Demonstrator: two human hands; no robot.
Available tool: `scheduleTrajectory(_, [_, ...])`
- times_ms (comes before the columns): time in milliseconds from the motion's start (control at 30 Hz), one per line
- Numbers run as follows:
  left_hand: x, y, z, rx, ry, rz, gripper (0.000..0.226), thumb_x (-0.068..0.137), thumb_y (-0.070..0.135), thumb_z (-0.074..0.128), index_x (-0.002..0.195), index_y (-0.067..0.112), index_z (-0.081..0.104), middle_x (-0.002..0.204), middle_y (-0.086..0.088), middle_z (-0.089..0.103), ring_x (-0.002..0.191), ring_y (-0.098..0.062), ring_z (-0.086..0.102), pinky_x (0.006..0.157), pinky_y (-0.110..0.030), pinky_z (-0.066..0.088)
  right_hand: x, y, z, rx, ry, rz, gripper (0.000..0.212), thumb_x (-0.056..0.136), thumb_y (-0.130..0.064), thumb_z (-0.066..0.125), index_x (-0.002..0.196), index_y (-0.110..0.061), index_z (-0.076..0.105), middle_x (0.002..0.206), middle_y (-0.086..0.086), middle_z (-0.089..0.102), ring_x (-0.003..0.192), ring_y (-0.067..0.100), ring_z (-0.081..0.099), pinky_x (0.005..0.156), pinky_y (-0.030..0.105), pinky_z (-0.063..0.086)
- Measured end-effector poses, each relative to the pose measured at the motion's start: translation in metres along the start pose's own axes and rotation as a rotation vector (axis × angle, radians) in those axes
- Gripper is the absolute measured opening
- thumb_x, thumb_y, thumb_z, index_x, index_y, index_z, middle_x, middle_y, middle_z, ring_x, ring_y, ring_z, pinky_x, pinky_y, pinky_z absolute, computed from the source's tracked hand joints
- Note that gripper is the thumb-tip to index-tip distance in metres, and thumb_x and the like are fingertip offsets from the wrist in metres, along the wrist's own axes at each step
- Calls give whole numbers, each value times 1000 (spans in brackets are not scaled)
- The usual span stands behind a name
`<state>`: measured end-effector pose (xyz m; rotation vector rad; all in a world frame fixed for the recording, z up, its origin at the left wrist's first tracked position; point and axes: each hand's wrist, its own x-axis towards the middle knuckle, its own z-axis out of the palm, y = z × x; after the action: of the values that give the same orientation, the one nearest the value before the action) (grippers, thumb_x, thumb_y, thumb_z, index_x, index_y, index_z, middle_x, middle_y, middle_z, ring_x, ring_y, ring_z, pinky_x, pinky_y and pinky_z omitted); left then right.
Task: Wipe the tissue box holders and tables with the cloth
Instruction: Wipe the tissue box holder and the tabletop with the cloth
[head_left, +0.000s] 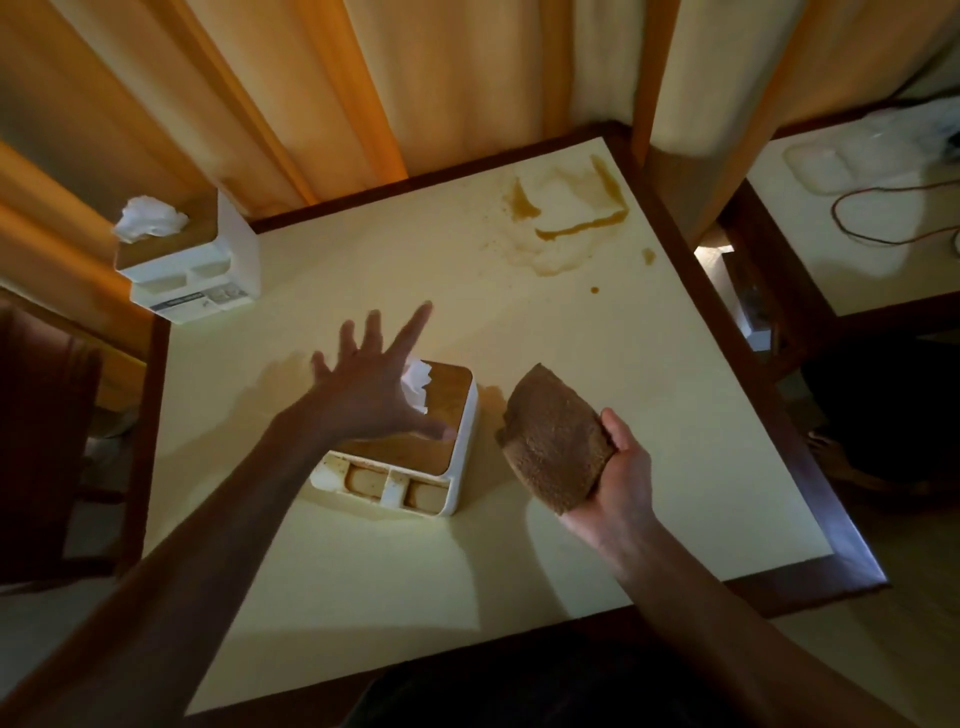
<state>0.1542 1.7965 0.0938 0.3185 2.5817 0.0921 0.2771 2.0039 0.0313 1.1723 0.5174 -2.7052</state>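
Little of the wiping looks done, by my reading: the table carries a brown spill with a pale wet ring and stray drops at 1 o'clock, and the near holder at the centre shows brown grime in its front compartments. The far holder, at 10 o'clock by the table's corner, looks cleaner, though I cannot tell whether it has been wiped. A second table at 2 o'clock is also left to do. The right hand grips the folded brown cloth, fingers curled round its edge, held up at 4 o'clock just beside the near holder and off the surface. The left hand hovers over that holder and its tissue with fingers spread wide, holding nothing; whether the thumb touches the lid I cannot tell. For room, the near half of the table lies open from 5 to 8 o'clock. The curtain hangs close along the far edge, so strokes near the spill end at the dark wooden rim.
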Motion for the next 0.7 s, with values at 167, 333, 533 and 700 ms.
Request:
scheduleTrajectory(167, [-7, 13, 21, -221, 104, -289, 151, 29, 93, 59, 143, 48, -29, 159, -29, -13, 144, -55, -2, 107, -77, 9, -7, 0, -2, -23, 17, -18, 58, 105, -44, 33, 98, -7, 77, 106, 23, 73, 98, 38, 68, 90, 49, 52])
scheduleTrajectory(333, [-8, 19, 29, -192, 112, -319, 150, 40, 88, 70, 146, 45, -27, 155, -36, -14, 141, -60, 4, 104, -79, 13, -11, 2, 1, -54, 22, -36, 53, 106, -44, 31, 105, -7, 70, 98, 21, 75, 95, 36, 67, 85, 47, 53])
scheduleTrajectory(533, [-15, 12, 21, 46, -15, -36, 152, 44, 78, 81, 135, 53, -38, 158, -26, -19, 145, -51, -6, 108, -75, 9, -8, 3, -6, -55, -14, -53, 66, 105, -47, 30, 88, -7, 80, 99, 23, 74, 82, 36, 74, 89, 50, 53])
scheduleTrajectory(700, [-24, -5, 18, 240, -104, 70, 156, 41, 74, 83, 131, 54, -43, 156, -12, -36, 142, -38, -33, 108, -72, -8, 1, 5, -13, -128, 31, -110, 54, 104, -45, 35, 104, -9, 74, 103, 18, 75, 96, 34, 70, 98, 48, 49])
